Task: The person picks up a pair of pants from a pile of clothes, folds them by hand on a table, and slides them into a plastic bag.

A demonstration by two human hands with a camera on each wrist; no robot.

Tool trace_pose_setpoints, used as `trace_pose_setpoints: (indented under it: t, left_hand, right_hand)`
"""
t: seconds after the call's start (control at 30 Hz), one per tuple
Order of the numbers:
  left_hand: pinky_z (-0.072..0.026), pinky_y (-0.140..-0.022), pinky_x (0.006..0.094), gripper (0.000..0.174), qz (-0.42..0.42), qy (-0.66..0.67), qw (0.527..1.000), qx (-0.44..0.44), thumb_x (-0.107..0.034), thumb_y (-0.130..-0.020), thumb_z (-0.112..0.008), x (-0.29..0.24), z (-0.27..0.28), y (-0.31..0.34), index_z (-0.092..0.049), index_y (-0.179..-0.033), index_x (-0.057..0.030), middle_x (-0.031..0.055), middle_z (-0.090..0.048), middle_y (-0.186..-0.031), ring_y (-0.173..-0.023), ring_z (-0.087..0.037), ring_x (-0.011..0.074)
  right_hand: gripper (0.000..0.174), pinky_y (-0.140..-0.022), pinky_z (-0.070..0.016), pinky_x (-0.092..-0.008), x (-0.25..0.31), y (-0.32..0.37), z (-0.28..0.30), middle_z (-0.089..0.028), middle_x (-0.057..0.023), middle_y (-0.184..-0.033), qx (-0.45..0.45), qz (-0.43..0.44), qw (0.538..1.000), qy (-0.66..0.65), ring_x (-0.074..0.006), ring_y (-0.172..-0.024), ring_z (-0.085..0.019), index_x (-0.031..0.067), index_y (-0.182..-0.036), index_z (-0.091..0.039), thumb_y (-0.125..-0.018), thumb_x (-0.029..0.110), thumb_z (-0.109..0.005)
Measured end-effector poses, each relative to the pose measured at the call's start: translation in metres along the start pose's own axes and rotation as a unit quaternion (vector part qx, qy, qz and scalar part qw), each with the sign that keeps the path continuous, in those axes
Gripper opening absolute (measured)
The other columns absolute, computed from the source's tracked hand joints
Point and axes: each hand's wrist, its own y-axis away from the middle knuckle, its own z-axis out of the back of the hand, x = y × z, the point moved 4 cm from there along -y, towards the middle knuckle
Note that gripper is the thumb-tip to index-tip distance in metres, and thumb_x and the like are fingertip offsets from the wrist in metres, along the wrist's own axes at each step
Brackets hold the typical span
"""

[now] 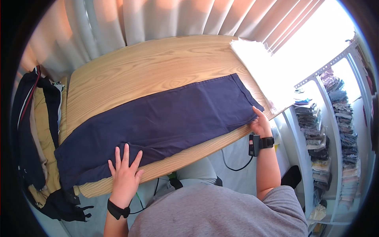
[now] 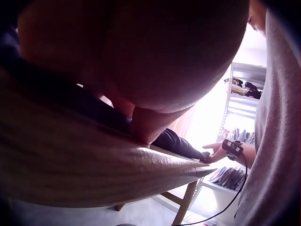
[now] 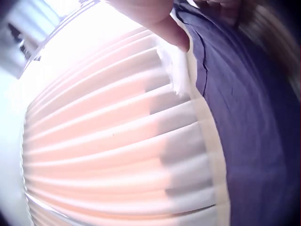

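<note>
Dark navy trousers [image 1: 158, 114] lie folded lengthwise across the wooden table [image 1: 158, 59], with slight creases beside the left hand. The left hand [image 1: 126, 175] rests on their near edge, fingers spread and straight. At the trousers' right end, the right hand [image 1: 261, 123] pinches the near corner of the hem, its thumb on top. In the right wrist view the navy cloth [image 3: 254, 127] runs down beside the thumb of the right hand [image 3: 155, 16]. The left wrist view is mostly dark, filled by the left hand [image 2: 136, 56] close to the lens.
Several garments [image 1: 39, 138] hang or lie at the table's left end. White cloth [image 1: 256, 71] lies at the far right corner. Shelves with stacked, folded clothes [image 1: 312, 126] stand to the right, and a pleated curtain [image 1: 158, 19] hangs behind the table. A black cable [image 1: 237, 170] hangs from the right wrist device.
</note>
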Motion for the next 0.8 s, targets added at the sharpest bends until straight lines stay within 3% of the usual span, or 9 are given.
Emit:
trace_pose_setpoints:
  t: [0.1, 0.17, 0.23, 0.37, 0.53, 0.63, 0.7, 0.77, 0.8]
  left_hand:
    - [-0.012, -0.107, 0.0647, 0.059, 0.002, 0.001, 1.0, 0.002, -0.021, -0.083, -0.064, -0.001, 0.002, -0.001, -0.044, -0.138, -0.0226, 0.0143, -0.018, -0.153, -0.141, -0.01, 0.0389]
    - [-0.012, -0.107, 0.0647, 0.059, 0.007, 0.004, 1.0, 0.003, -0.02, -0.083, -0.064, -0.002, 0.002, -0.002, -0.044, -0.139, -0.0223, 0.0144, -0.017, -0.153, -0.142, -0.01, 0.0389]
    - [-0.0123, -0.107, 0.0647, 0.059, 0.003, 0.009, 1.0, 0.006, -0.02, -0.084, -0.063, -0.002, 0.003, -0.004, -0.043, -0.139, -0.0218, 0.0147, -0.017, -0.153, -0.142, -0.009, 0.0388]
    - [-0.0124, -0.106, 0.0651, 0.059, 0.007, 0.002, 1.0, 0.004, -0.02, -0.085, -0.062, -0.007, 0.003, -0.008, -0.042, -0.14, -0.0212, 0.0147, -0.017, -0.153, -0.142, -0.008, 0.0387]
    - [-0.0078, -0.108, 0.0635, 0.057, 0.007, 0.022, 1.0, 0.018, -0.02, -0.087, -0.058, -0.008, 0.004, -0.007, -0.041, -0.141, -0.0209, 0.0149, -0.013, -0.155, -0.142, -0.005, 0.0386]
    - [-0.0079, -0.107, 0.064, 0.057, 0.007, 0.026, 1.0, 0.016, -0.021, -0.087, -0.058, -0.007, 0.004, -0.007, -0.04, -0.141, -0.0213, 0.0143, -0.013, -0.155, -0.142, -0.005, 0.0384]
    - [-0.0079, -0.107, 0.0641, 0.056, 0.01, 0.018, 1.0, 0.011, -0.022, -0.088, -0.058, -0.004, 0.002, -0.006, -0.041, -0.141, -0.0213, 0.0139, -0.013, -0.155, -0.142, -0.005, 0.0381]
    - [-0.0082, -0.107, 0.0644, 0.055, -0.002, 0.024, 1.0, -0.002, -0.022, -0.088, -0.057, -0.004, 0.0, -0.006, -0.041, -0.141, -0.022, 0.0136, -0.013, -0.155, -0.143, -0.005, 0.0378]
    - [-0.0087, -0.107, 0.0649, 0.055, -0.003, 0.02, 1.0, -0.008, -0.023, -0.088, -0.057, -0.003, -0.001, -0.006, -0.041, -0.14, -0.0226, 0.0131, -0.014, -0.155, -0.143, -0.005, 0.0375]
  right_hand:
    - [0.029, -0.089, -0.0501, -0.0357, -0.022, 0.027, -0.043, -0.061, -0.014, -0.117, 0.027, -0.05, 0.998, -0.022, -0.0243, -0.104, -0.06, -0.0017, -0.119, -0.053, -0.093, 0.009, -0.055]
    - [0.028, -0.096, -0.0469, -0.0389, -0.017, 0.026, -0.044, -0.059, -0.0139, -0.121, 0.042, -0.007, 0.999, -0.008, -0.0263, -0.107, -0.059, -0.0027, -0.12, -0.052, -0.096, 0.012, -0.049]
    - [0.031, -0.098, -0.0454, -0.0408, -0.005, 0.026, -0.043, -0.057, -0.0149, -0.124, 0.15, 0.054, 0.986, -0.044, -0.0286, -0.11, -0.057, -0.0032, -0.123, -0.049, -0.097, 0.012, -0.046]
    - [0.034, -0.105, -0.0381, -0.0419, -0.024, 0.01, -0.035, -0.054, -0.0149, -0.128, 0.045, -0.008, 0.995, -0.091, -0.0283, -0.117, -0.053, -0.0036, -0.126, -0.046, -0.098, 0.017, -0.043]
    - [0.037, -0.104, -0.0379, -0.0399, -0.024, 0.026, -0.058, -0.053, -0.0132, -0.13, 0.095, -0.017, 0.991, -0.092, -0.0262, -0.118, -0.051, -0.0015, -0.127, -0.047, -0.098, 0.022, -0.044]
    - [0.039, -0.103, -0.0375, -0.0371, -0.007, 0.076, -0.113, -0.053, -0.0075, -0.13, 0.179, 0.16, 0.969, 0.054, -0.0221, -0.118, -0.051, -0.0015, -0.126, -0.049, -0.099, 0.027, -0.044]
    - [0.035, -0.091, -0.0457, -0.0331, -0.013, 0.11, -0.148, -0.062, -0.0102, -0.114, 0.154, 0.235, 0.952, 0.119, -0.0229, -0.103, -0.06, -0.0033, -0.116, -0.055, -0.098, 0.025, -0.049]
    - [0.037, -0.088, -0.0462, -0.0334, -0.026, 0.154, -0.182, -0.063, -0.0149, -0.107, 0.034, 0.257, 0.852, 0.455, -0.0271, -0.099, -0.061, -0.0063, -0.111, -0.056, -0.097, 0.027, -0.052]
    - [0.036, -0.087, -0.0456, -0.0343, -0.043, 0.157, -0.194, -0.062, -0.0217, -0.106, 0.092, 0.356, 0.779, 0.508, -0.0313, -0.1, -0.06, -0.0074, -0.113, -0.054, -0.094, 0.023, -0.056]
